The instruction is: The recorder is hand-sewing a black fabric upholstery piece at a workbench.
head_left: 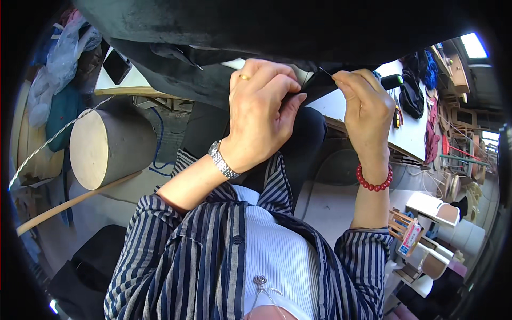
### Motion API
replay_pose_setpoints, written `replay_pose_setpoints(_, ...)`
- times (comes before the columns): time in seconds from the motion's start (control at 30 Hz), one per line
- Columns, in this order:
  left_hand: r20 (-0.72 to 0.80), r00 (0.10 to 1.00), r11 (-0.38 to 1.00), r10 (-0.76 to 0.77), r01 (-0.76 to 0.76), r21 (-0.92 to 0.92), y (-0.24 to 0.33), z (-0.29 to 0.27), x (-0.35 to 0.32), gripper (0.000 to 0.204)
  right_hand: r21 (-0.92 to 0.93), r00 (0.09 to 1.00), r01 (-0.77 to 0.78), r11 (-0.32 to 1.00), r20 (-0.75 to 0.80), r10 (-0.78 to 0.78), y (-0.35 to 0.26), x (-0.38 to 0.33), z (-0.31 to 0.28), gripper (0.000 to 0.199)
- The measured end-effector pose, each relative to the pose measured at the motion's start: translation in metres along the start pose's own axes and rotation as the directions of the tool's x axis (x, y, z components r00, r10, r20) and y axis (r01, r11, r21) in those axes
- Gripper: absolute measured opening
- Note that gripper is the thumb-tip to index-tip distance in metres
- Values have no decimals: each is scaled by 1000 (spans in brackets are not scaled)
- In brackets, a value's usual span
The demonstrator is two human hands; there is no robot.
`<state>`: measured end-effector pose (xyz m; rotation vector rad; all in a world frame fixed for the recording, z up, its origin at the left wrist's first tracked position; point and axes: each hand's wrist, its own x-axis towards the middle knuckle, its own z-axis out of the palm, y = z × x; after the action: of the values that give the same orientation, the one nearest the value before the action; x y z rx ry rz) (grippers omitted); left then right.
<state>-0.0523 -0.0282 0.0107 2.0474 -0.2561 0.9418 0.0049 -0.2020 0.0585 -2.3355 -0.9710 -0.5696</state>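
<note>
A large black padded piece, apparently upholstery, spans the top of the view, with loose black cloth along its lower edge. At that edge, my left hand is closed with curled fingers, seemingly gripping the cloth; its fingertips are partly hidden. A strip of white material shows beside those fingers. To the right, my right hand pinches a thin, dark needle-like thing between thumb and forefinger, its far end close against the black piece.
On the right, a white tabletop holds a green-and-black handled tool, a yellow-handled tool and black cloth. A phone lies at left, above a cylindrical block and a wooden stick. A twisted cord hangs nearby.
</note>
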Motion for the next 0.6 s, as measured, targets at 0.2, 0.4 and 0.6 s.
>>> replay_pose_setpoints(0.2,-16,1000,1000,11,-12,-25,-4,3,-6,20,-11,997,15,1000,76,-14,2,4,-8,13)
replay_pose_setpoints(0.4,-8,999,995,-35,34,-94,-7,3,-4,17,-226,977,154,962,180,-114,-6,9,-16,20)
replay_pose_setpoints(0.6,24,997,989,-71,74,-129,-7,1,-1,16,-286,981,156,945,156,-115,-7,9,-17,24)
